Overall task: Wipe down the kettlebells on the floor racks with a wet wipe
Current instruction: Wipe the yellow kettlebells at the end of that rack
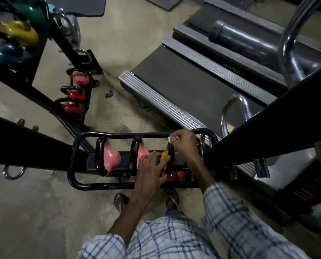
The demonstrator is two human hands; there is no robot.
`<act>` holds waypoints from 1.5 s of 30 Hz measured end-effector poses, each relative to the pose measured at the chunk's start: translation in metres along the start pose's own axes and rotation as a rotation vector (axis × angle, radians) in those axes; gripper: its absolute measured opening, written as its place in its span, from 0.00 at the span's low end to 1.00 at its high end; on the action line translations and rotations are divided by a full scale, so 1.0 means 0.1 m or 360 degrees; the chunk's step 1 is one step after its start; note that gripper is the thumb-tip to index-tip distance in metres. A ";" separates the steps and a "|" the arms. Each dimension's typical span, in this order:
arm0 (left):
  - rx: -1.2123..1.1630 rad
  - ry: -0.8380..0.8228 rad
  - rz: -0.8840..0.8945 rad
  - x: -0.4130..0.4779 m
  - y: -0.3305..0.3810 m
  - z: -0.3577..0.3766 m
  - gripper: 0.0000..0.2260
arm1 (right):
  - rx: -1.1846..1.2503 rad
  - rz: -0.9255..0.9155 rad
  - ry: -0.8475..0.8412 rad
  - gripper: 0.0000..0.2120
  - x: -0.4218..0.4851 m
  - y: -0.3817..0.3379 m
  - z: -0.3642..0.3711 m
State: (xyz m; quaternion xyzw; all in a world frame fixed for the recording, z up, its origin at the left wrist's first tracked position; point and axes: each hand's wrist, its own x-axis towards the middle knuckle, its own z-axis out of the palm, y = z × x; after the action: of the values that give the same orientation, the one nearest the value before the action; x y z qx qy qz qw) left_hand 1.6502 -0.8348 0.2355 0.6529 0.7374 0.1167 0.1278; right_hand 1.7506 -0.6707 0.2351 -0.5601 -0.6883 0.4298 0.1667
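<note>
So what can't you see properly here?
All from the head view:
- Yellow kettlebell: mostly covered by the left hand and right hand.
- Wipe: only a white scrap pokes from the right hand.
- Orange kettlebell: mostly under the left hand.
- Blue kettlebell: cut by the left edge.
- Treadmill lettering: too blurred to read.

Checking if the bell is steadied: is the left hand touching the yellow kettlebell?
Touching. The head view shows fingers of the left hand lying across the yellow kettlebell, no gap; the right hand pinches the wipe.
</note>
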 end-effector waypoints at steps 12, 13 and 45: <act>-0.0041 0.0028 -0.0062 0.04 -0.01 -0.04 0.35 | -0.0020 -0.0158 0.0105 0.03 -0.37 0.01 -0.04; -0.0067 0.0038 -0.0103 0.05 -0.02 -0.05 0.36 | 0.0046 -0.0184 0.0182 0.04 -0.52 0.06 0.01; 0.0315 -0.0211 0.0049 0.28 -0.10 -0.07 0.48 | 0.1074 0.0560 0.0357 0.02 -1.25 0.56 0.50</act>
State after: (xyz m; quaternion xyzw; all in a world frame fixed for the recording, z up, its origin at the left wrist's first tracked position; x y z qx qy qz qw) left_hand 1.6348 -0.8083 0.2378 0.6798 0.7252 0.0018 0.1095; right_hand 1.7897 -0.8050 0.1939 -0.6267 -0.3793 0.5901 0.3393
